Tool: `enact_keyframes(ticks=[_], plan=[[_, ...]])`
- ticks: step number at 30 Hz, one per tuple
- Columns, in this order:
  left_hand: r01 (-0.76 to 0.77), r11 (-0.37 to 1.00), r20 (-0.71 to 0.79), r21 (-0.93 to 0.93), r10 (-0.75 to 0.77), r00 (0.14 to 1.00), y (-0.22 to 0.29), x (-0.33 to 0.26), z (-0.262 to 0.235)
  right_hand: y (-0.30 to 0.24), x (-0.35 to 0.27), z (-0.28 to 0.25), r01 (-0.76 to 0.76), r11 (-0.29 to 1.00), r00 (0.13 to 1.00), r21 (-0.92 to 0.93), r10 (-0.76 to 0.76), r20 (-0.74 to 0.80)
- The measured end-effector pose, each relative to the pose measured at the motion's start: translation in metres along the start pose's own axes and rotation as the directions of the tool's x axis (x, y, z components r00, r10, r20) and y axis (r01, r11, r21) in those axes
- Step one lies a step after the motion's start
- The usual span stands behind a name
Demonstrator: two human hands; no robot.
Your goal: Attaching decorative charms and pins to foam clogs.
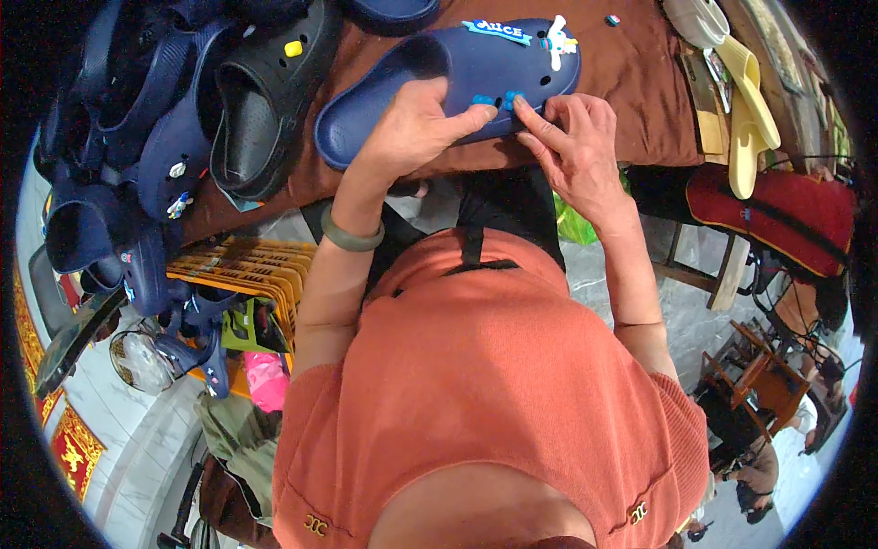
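Coral knit top [494, 366] filling lower centre. Left hand [412, 128] gripping navy foam clog [380, 91] upper centre, likely bracing it; right hand [585, 146] touching small blue plastic charm [511, 98], fingers narrow, pinch unclear.

one clog [466, 62] is on the cloth [631, 78], right of other clogs [174, 133] and left of a slipper [748, 119]

I take this for a small workshop: besides the navy clog [485, 69] in my grip, more clogs [174, 137] crowd the cloth-covered table [645, 101], with yellow crates [242, 270] nearby and other people [759, 467] beyond
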State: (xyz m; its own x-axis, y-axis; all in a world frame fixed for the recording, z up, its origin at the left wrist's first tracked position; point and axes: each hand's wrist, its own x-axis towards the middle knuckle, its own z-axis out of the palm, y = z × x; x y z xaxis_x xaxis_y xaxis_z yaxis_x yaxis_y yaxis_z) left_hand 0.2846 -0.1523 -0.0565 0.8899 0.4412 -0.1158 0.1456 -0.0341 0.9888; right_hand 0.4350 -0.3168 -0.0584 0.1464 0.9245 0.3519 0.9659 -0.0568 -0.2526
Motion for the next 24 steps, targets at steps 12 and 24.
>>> enact_keyframes(ticks=[12, 24], plan=[[0.027, 0.996, -0.031, 0.089, -0.025, 0.999, 0.005, 0.002, 0.001, -0.019, 0.003, 0.006, -0.019, 0.998, 0.996, -0.054, 0.015, -0.084], [0.015, 0.999, -0.019, 0.048, -0.014, 1.0, -0.001, 0.003, 0.0, 0.153, 0.058, 0.048, -0.448, 0.894, 0.774, 0.02, 0.399, -0.492]])
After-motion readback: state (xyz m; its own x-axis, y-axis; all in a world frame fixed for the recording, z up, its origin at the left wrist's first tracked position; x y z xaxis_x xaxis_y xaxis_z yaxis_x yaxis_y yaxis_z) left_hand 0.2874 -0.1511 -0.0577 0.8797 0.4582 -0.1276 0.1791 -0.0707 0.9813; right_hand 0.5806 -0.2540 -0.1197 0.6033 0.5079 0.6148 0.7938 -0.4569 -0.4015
